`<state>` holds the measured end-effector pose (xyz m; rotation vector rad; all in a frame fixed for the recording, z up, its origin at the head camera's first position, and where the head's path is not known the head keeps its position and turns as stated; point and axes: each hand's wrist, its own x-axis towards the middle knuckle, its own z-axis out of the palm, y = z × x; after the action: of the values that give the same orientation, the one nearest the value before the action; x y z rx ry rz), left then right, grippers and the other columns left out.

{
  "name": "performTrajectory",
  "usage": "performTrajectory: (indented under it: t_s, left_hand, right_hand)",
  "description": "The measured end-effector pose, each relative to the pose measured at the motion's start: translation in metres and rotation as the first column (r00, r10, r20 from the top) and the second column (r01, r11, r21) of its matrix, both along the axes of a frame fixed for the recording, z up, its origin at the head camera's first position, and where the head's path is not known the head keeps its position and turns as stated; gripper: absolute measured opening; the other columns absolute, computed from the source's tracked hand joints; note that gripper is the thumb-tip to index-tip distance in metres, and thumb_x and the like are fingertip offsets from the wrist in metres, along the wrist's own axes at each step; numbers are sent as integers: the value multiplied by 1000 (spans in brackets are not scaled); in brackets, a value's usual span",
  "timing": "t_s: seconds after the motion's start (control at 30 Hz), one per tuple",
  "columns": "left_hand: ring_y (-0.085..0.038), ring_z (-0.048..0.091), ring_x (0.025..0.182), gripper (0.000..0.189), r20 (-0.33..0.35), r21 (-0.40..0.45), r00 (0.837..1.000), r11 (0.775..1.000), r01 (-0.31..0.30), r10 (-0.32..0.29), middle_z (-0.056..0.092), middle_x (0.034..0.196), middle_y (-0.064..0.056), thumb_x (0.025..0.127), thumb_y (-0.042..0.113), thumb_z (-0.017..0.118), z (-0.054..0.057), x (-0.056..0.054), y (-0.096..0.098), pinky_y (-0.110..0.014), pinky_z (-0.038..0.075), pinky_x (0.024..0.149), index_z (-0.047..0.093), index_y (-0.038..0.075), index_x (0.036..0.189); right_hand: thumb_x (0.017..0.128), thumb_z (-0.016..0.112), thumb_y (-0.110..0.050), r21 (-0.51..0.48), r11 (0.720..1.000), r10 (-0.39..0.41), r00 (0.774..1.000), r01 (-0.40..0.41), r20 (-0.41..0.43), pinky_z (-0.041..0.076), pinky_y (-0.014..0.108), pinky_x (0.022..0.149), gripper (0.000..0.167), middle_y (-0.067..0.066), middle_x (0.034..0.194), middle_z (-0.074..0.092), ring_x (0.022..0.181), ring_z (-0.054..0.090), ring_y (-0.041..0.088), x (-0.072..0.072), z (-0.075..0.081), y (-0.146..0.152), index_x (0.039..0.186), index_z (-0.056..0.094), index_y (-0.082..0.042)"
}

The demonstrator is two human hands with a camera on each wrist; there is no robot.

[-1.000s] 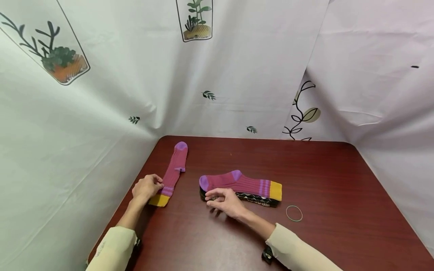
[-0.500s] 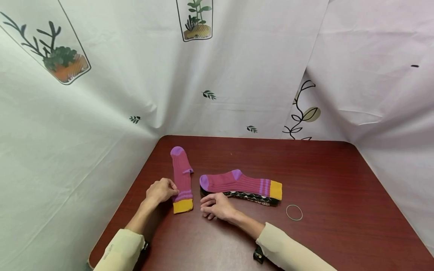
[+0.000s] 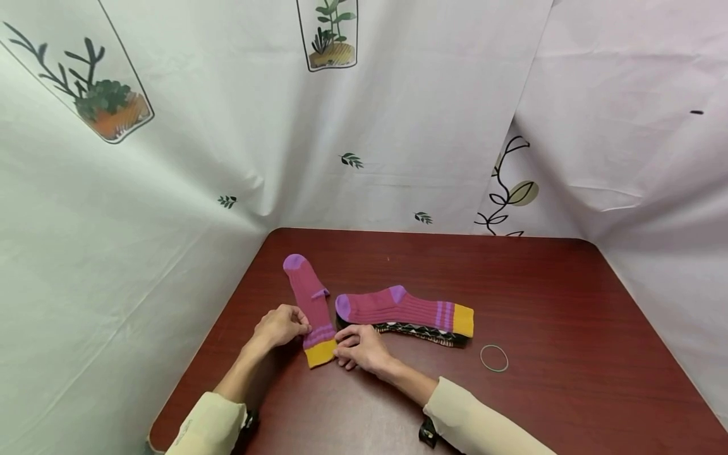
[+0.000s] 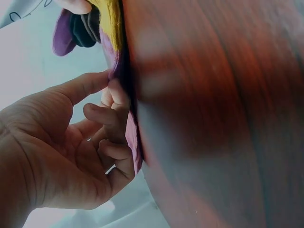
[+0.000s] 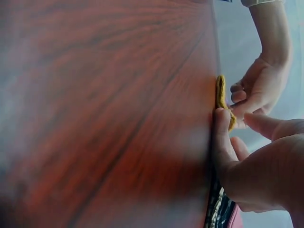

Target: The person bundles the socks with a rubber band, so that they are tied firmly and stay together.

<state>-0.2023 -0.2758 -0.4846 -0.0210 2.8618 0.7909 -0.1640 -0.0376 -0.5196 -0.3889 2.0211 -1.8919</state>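
A loose magenta sock (image 3: 309,294) with a purple toe and yellow cuff lies slantwise on the table. My left hand (image 3: 282,326) pinches its left edge near the purple stripes; in the left wrist view, thumb and forefinger (image 4: 92,86) meet on the fabric. At the cuff's right edge is my right hand (image 3: 364,347). The right wrist view has the yellow cuff (image 5: 221,92) between its fingertips, which stand apart, one touching the cuff. Just right of the loose sock, a matching magenta sock (image 3: 409,309) lies on top of black patterned socks (image 3: 429,333).
A thin green rubber band (image 3: 493,358) lies right of the sock stack on the dark red wooden table (image 3: 546,297). White printed cloth (image 3: 409,126) hangs behind the table and along both sides.
My left hand has drawn the loose sock to the right and nearer, turning its cuff toward the stack. My right hand has shifted slightly left, and the cuff now reaches its fingertips.
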Motion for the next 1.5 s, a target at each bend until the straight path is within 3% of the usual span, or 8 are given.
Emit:
performTrajectory:
  t_s: [0.2,0.3,0.47,0.57,0.67,0.83,1.23,1.5]
  left_hand:
    - [-15,56,68,14,26,58,998,997,57,-59,64,71,4,91,22,84,1,4,3,-35,41,64,73,16,83]
    - [-14,55,67,13,39,123,989,983,137,-143,64,72,4,92,18,82,0,3,0,-32,42,63,73,14,85]
    - [-13,55,70,10,-2,209,931,910,357,-365,64,78,3,97,14,79,-3,-5,-12,-28,45,64,70,10,94]
    - [-13,59,72,9,-54,235,906,877,419,-419,67,81,2,98,15,78,-5,-12,-21,-27,47,65,71,9,100]
    - [-13,63,77,11,-121,257,900,862,436,-419,70,85,1,98,13,78,-8,-19,-29,-27,50,69,72,7,105]
    - [-14,65,84,15,-223,247,892,863,441,-393,72,92,3,98,12,78,-12,-28,-40,-29,52,75,74,7,111]
    - [-17,65,86,22,-328,164,920,946,280,-215,75,100,0,94,12,82,-4,-51,-58,-30,51,75,75,8,115]
    - [-23,64,87,26,-389,68,917,990,122,-87,73,96,-6,96,17,81,2,-69,-71,-41,43,75,75,12,121]
  right_hand:
    - [87,81,7,34,999,-26,999,28,-35,59,39,51,17,17,82,76,61,71,29,1,-2,1,103,75,9]
    - [86,81,8,43,999,-25,999,26,-33,58,35,50,14,16,80,75,59,69,23,1,-2,2,99,75,9]
    - [87,76,12,18,1000,-18,1000,18,4,56,30,51,13,13,77,73,57,64,16,0,-1,4,99,73,12]
    - [87,74,13,-2,1000,-18,1000,18,15,55,28,52,13,10,76,72,57,62,16,0,0,5,100,71,12]
    - [86,73,12,-12,1000,-21,1000,21,7,52,27,52,14,8,76,70,58,61,16,1,0,6,100,71,10]
    - [83,71,11,-9,1000,-20,1000,20,-18,47,25,54,16,4,75,65,62,59,15,5,0,9,99,71,8]
    - [80,67,11,-34,999,-16,997,13,-73,49,23,62,20,5,80,67,67,59,13,11,5,23,99,71,10]
    - [79,65,10,-16,1000,-19,996,17,-83,49,22,62,23,3,82,67,68,60,11,14,10,30,101,72,8]
